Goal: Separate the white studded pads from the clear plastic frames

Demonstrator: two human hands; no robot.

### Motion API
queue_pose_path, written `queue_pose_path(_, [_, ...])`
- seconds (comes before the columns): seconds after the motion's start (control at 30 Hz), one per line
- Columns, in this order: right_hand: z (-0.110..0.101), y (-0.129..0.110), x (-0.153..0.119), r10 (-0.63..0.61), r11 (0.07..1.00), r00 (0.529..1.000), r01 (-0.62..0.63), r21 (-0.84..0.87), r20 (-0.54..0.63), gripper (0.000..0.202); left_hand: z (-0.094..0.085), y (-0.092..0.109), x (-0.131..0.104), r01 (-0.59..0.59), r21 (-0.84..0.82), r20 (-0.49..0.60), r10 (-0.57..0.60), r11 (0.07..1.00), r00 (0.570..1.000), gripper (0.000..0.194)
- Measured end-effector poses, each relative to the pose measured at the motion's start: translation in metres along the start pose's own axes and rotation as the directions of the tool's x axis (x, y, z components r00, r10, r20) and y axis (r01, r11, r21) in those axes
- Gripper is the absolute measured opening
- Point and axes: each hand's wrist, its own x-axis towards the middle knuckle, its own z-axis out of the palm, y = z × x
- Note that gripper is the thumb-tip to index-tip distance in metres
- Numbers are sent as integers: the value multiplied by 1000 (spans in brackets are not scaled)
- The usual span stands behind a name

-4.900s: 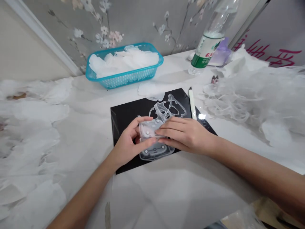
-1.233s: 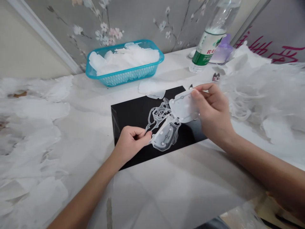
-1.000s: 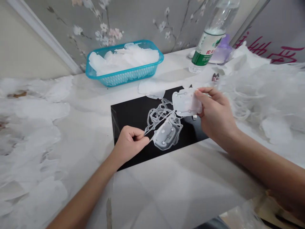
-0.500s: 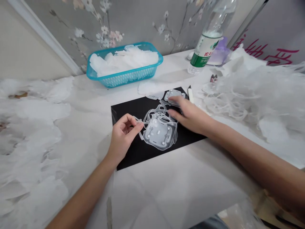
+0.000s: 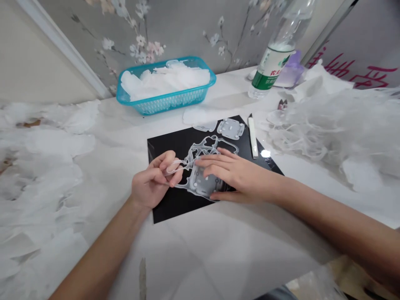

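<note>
My left hand (image 5: 153,181) is closed on a thin translucent trim strip (image 5: 184,163) at the left side of a black mat (image 5: 175,206). That strip runs into a tangle of looped trim around a clear, rounded-square silicone piece (image 5: 200,183). Over this piece lies my right hand (image 5: 233,173), palm down with its fingers stretched out, covering its right part. A similar translucent piece (image 5: 231,129) rests separately at the mat's far edge, beside another flat one (image 5: 205,126) that overhangs the edge.
Behind the mat, a blue basket (image 5: 171,101) holds many whitish pieces. A white-handled cutter (image 5: 253,139) lies at right, near a water bottle (image 5: 268,73). Heaps of translucent scrap (image 5: 325,121) cover the right side, and a pile of whitish sheets (image 5: 53,154) the left.
My right hand has come off the far piece, moving nearer and left onto the front piece. My left hand has shifted slightly left and down, with the looped strip now showing in its fingers.
</note>
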Motion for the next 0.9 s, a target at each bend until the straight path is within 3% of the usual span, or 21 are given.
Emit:
queue_pose_path(0.13, [-3, -3, 1, 105, 979, 994, -111, 170, 43, 47, 0, 0, 5, -62, -175, -163, 33, 983, 986, 20])
queue_pose_path(0.23, [-8, -1, -1, 154, 955, 983, -175, 239, 104, 35, 0, -3, 10, -142, -231, -327, 61, 962, 943, 21])
queue_pose_path(0.3, [-12, 3, -3, 165, 945, 977, -195, 264, 132, 29, -1, -3, 12, -150, -249, -376, 47, 957, 925, 21])
queue_pose_path(0.5, [-26, 8, -8, 128, 943, 971, -182, 280, 201, 32, -1, -3, 14, -141, -346, -367, 4, 928, 930, 18])
queue_pose_path(0.57, [-26, 7, -7, 124, 957, 975, -167, 237, 186, 21, -2, -3, 15, -141, -339, -363, 9, 930, 932, 17])
queue_pose_path(0.67, [-20, 7, -5, 120, 974, 984, -142, 177, 129, 5, -3, -5, 15, -152, -278, -351, 47, 948, 935, 21])
queue_pose_path(0.83, [-12, 9, -2, 83, 993, 995, -87, 79, 55, 16, -4, -6, 14, -167, -175, -350, 97, 970, 932, 23])
queue_pose_path(0.9, [-10, 9, -1, 120, 989, 989, -126, -77, -81, 20, -5, -5, 13, -168, -175, -360, 95, 970, 928, 17])
